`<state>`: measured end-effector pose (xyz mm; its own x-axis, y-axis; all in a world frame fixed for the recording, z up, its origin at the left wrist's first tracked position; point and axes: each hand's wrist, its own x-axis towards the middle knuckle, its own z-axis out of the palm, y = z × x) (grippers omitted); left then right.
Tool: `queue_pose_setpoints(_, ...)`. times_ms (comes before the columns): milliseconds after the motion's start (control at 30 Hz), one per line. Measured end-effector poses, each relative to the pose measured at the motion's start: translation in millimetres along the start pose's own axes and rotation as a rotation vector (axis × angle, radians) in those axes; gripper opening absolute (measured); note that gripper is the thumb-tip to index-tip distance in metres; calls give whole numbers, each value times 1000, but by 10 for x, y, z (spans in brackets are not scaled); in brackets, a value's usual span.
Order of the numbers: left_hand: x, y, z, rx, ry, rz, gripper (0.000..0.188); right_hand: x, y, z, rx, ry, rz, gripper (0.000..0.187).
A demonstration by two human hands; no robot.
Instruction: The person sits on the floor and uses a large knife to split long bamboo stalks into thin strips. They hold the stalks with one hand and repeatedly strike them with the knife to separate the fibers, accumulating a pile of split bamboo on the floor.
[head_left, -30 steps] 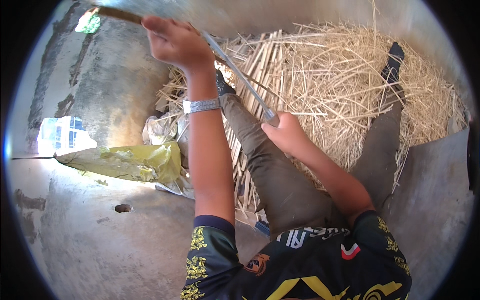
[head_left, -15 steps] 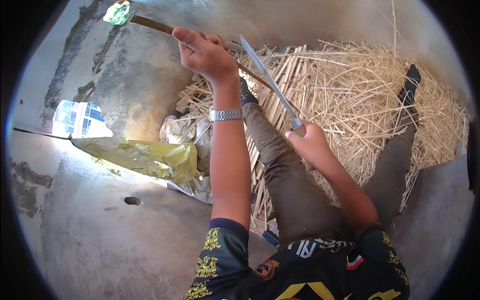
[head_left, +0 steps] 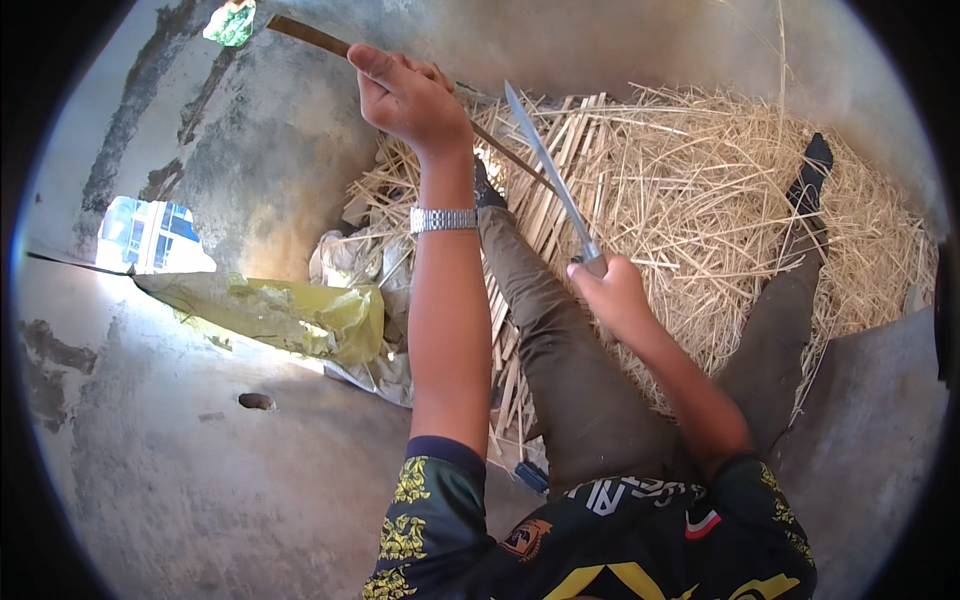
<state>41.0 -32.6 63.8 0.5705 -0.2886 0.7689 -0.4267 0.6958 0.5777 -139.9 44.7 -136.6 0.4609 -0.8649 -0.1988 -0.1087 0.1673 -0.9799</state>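
Note:
My left hand (head_left: 408, 100), raised at the upper middle with a metal watch on its wrist, is closed round a long thin bamboo strip (head_left: 308, 35). One end of the strip sticks out to the upper left; the other slants down to the right, behind the knife. In my right hand (head_left: 612, 292), fingers wrapped round the handle, is a long-bladed knife (head_left: 550, 165). Its blade points up and to the left, across the strip's lower end. Whether the blade touches the strip I cannot tell.
Curled shavings (head_left: 690, 200) cover the floor between and around my outstretched legs. A bundle of split strips (head_left: 570, 130) lies by my left foot. To the left, a yellow sheet (head_left: 330, 315) hangs by a wall opening, and a small dark object (head_left: 532, 477) rests beside my thigh.
The knife blade has shifted slightly to the right and lower along the strip. My left hand keeps its grip, and the strip's upper end sits a little higher.

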Motion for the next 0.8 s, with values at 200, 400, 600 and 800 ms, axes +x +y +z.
queue_pose_setpoints(200, 28, -10, -9, 8, 33, 25, 56, -79, -111, 135, 185, -14, -105, 25)
queue_pose_setpoints(400, 11, -8, -4, -56, 13, 15, 57, -37, -250, -137, 9, 38, -74, 20)
queue_pose_setpoints(600, 6, -37, 116, 44, 6, 87, 61, 13, -84, 54, 62, 38, -165, 27)
queue_pose_setpoints(800, 37, -72, 139, -43, 33, 31, 62, 29, -159, -151, 55, -93, 129, 22)
